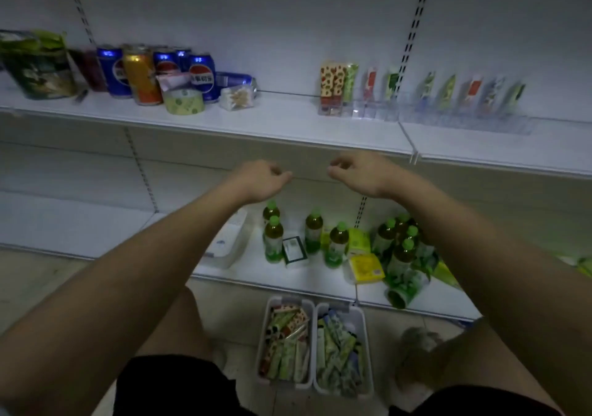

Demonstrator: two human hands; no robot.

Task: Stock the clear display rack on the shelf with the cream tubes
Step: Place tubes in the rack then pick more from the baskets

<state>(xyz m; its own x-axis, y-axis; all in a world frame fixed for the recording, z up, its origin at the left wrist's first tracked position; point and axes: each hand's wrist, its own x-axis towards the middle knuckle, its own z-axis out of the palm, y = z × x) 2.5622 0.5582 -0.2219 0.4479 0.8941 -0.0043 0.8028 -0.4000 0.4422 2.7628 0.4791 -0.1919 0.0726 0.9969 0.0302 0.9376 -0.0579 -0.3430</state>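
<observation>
The clear display rack [426, 116] stands on the upper shelf at the right, with several cream tubes [334, 87] upright in its slots. Two white bins sit on the floor below me: the left bin [267, 335] and the right bin [368, 345], both full of loose cream tubes [285, 348]. My left hand [259, 180] and my right hand [358, 174] hang side by side in the air below the upper shelf's front edge, fingers loosely curled, holding nothing.
Drink cans [141, 74], a tape roll [183, 101] and snack bags [37, 63] crowd the upper shelf's left part. Green-capped tea bottles [338, 244] and yellow packs [365, 268] stand on the bottom shelf. My knees flank the bins.
</observation>
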